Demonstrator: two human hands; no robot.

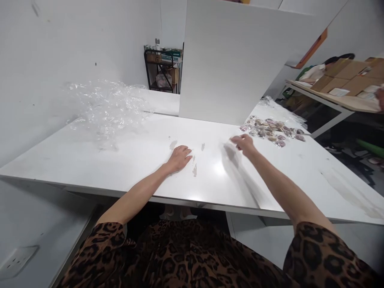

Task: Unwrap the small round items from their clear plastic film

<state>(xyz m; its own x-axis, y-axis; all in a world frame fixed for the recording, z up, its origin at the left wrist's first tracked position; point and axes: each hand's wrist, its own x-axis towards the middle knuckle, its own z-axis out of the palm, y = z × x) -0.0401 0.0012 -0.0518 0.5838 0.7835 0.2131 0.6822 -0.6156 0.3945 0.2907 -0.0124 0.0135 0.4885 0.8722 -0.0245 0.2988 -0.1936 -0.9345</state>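
My left hand (179, 158) lies palm down on the white table (144, 160), its fingers stretched out and holding nothing visible. Beside its fingertips are several grey worn marks on the tabletop. My right hand (243, 144) is raised a little over the table with its fingers pressed together. Whatever the pinch may hold is too small or blurred to name. Just behind that hand lies a spread of small pink and brown pieces in clear wrappers (271, 129).
Crumpled clear plastic bags (105, 108) are heaped at the left against the wall. A tall white panel (225, 60) stands at the table's back. Beyond it is a black shelf rack (160, 68). Cardboard boxes (345, 78) and a person are at another table to the right.
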